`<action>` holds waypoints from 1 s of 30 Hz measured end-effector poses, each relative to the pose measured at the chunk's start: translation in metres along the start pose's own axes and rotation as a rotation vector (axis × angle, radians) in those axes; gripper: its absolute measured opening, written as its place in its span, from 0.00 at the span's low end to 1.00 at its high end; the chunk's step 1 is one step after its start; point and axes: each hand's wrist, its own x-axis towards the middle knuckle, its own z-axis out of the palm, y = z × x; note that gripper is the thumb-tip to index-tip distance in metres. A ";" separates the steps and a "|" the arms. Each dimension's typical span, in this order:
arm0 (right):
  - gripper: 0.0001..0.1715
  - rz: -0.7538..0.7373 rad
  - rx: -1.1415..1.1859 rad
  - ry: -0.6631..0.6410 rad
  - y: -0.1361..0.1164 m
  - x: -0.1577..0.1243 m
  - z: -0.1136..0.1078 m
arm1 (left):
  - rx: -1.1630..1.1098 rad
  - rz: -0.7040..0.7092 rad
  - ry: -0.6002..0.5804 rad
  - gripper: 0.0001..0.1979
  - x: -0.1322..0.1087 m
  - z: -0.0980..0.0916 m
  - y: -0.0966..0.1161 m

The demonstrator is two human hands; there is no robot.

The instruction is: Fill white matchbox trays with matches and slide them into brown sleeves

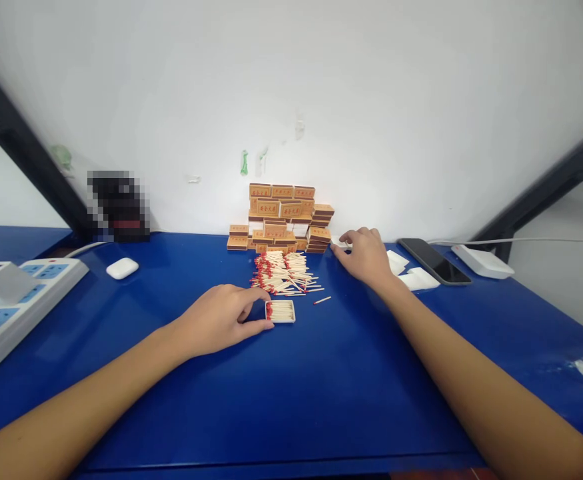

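My left hand (226,319) pinches the left end of a small white matchbox tray (292,312) between thumb and fingers. Matches (282,310) lie side by side in this tray, red heads toward my left hand. Just behind it is a loose heap of red-tipped matches (286,272), with a single match (322,301) apart at its right. My right hand (364,253) is beside the right end of the stacked matchboxes (281,212). Its thumb and forefinger close around a small white piece (341,243), mostly covered by the fingers.
White pieces (419,279) and a dark phone (434,261) lie right of my right hand, with a white box (482,261) beyond. At left are a white earbud case (122,269) and a power strip (26,300). A white wall (381,120) bounds the blue table (321,400).
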 end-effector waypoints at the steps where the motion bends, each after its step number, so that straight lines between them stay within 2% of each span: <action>1: 0.15 -0.014 0.040 0.007 -0.001 0.001 0.000 | 0.002 -0.001 0.002 0.20 0.000 0.000 -0.001; 3: 0.15 -0.038 0.129 0.017 -0.004 0.002 -0.001 | -0.001 -0.001 0.001 0.20 0.000 0.001 -0.004; 8: 0.29 -0.060 0.324 -0.023 -0.013 0.004 0.002 | 0.007 0.012 0.011 0.20 0.000 0.002 -0.006; 14: 0.25 -0.023 0.408 -0.045 -0.012 0.005 0.003 | -0.013 -0.012 0.051 0.20 0.001 -0.002 -0.008; 18: 0.24 -0.013 0.440 -0.062 -0.015 -0.002 -0.017 | -0.079 -0.076 0.101 0.20 0.002 -0.007 -0.007; 21: 0.28 -0.003 0.479 -0.150 -0.028 -0.016 -0.041 | -0.137 -0.115 0.148 0.18 0.003 -0.011 -0.007; 25: 0.26 -0.108 0.598 -0.507 -0.056 -0.037 -0.062 | -0.172 -0.136 0.211 0.17 0.003 -0.012 -0.011; 27: 0.24 -0.144 0.614 -0.564 -0.068 -0.043 -0.064 | -0.172 -0.141 0.228 0.17 0.004 -0.011 -0.013; 30: 0.23 -0.158 0.615 -0.549 -0.076 -0.048 -0.063 | -0.184 -0.138 0.232 0.17 0.005 -0.011 -0.016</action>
